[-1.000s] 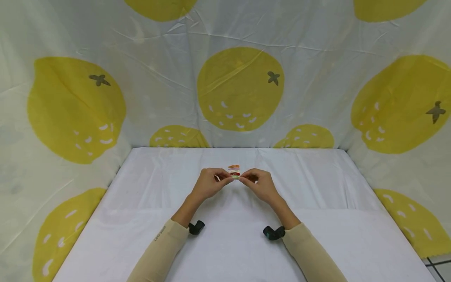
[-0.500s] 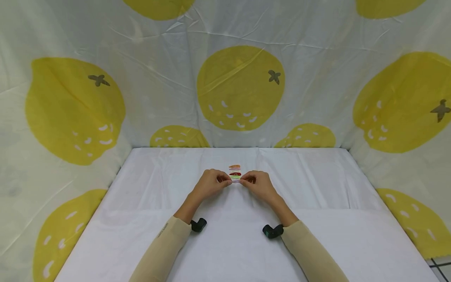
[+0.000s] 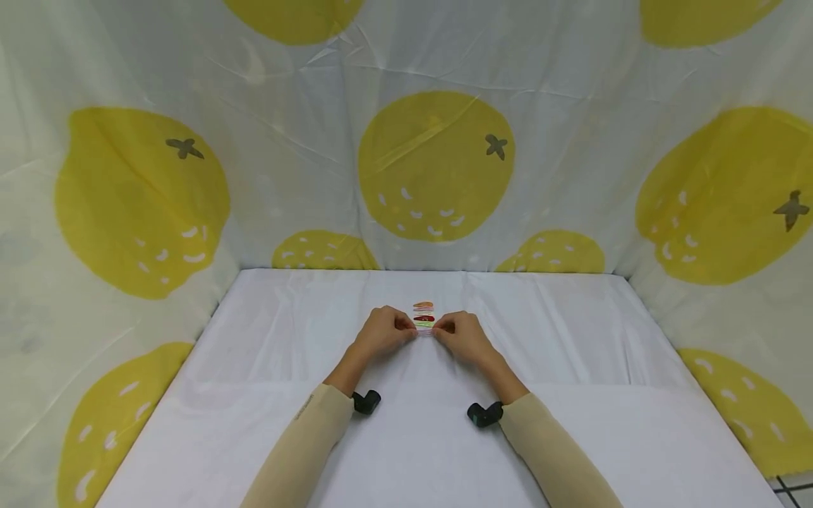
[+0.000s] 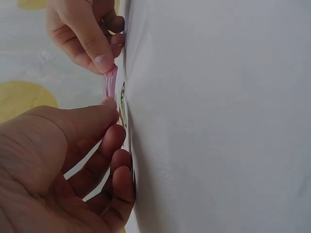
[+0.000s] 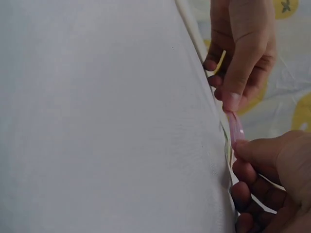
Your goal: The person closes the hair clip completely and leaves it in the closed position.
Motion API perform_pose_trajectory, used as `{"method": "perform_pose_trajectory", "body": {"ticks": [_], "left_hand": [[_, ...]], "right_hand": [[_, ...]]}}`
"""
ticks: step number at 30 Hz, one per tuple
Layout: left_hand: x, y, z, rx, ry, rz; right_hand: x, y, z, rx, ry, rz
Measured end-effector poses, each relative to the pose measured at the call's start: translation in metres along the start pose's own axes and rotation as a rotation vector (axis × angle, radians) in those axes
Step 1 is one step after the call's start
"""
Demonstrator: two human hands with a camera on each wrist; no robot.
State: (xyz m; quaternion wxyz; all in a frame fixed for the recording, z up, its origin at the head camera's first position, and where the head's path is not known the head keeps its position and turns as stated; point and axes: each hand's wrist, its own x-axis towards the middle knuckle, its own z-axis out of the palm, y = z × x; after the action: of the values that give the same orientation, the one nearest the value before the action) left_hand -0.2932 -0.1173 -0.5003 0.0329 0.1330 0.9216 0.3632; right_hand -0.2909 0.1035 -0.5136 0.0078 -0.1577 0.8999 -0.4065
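Note:
Between the two hands is a pink-purple band of thin, shiny strands (image 4: 111, 83), held sideways just at the cloth. My left hand (image 3: 384, 331) pinches its left end between thumb and forefinger. The right hand (image 3: 466, 335) pinches the opposite end the same way, as the right wrist view also shows with the band (image 5: 236, 130). Just beyond the hands, a column of thin coloured bands lies crosswise: orange ones (image 3: 423, 305) farthest, a dark red one (image 3: 423, 318), then yellow-green ones (image 3: 424, 324) closest to the fingers. Fingertips partly hide the pink-purple band's ends.
A white cloth (image 3: 406, 437) covers the table. Curtains with printed yellow lemons (image 3: 438, 166) stand behind and at both sides. A black wrist camera (image 3: 366, 402) sits on the left wrist, and another black camera (image 3: 485, 415) on the right.
Both hands have come slightly nearer the body with the pink-purple band, and the yellow-green bands beyond the fingers now show more fully. The view has tilted a little.

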Motion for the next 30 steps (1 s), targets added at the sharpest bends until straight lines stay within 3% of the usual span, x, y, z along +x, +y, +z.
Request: {"method": "perform_pose_trajectory", "body": {"ticks": [16, 30], "left_hand": [[0.007, 0.003, -0.002, 0.022, 0.048, -0.027], [0.005, 0.001, -0.005, 0.006, 0.004, -0.062]], "right_hand": [[0.012, -0.002, 0.002, -0.054, 0.026, 0.038], [0.009, -0.002, 0.002, -0.031, -0.029, 0.076]]}}
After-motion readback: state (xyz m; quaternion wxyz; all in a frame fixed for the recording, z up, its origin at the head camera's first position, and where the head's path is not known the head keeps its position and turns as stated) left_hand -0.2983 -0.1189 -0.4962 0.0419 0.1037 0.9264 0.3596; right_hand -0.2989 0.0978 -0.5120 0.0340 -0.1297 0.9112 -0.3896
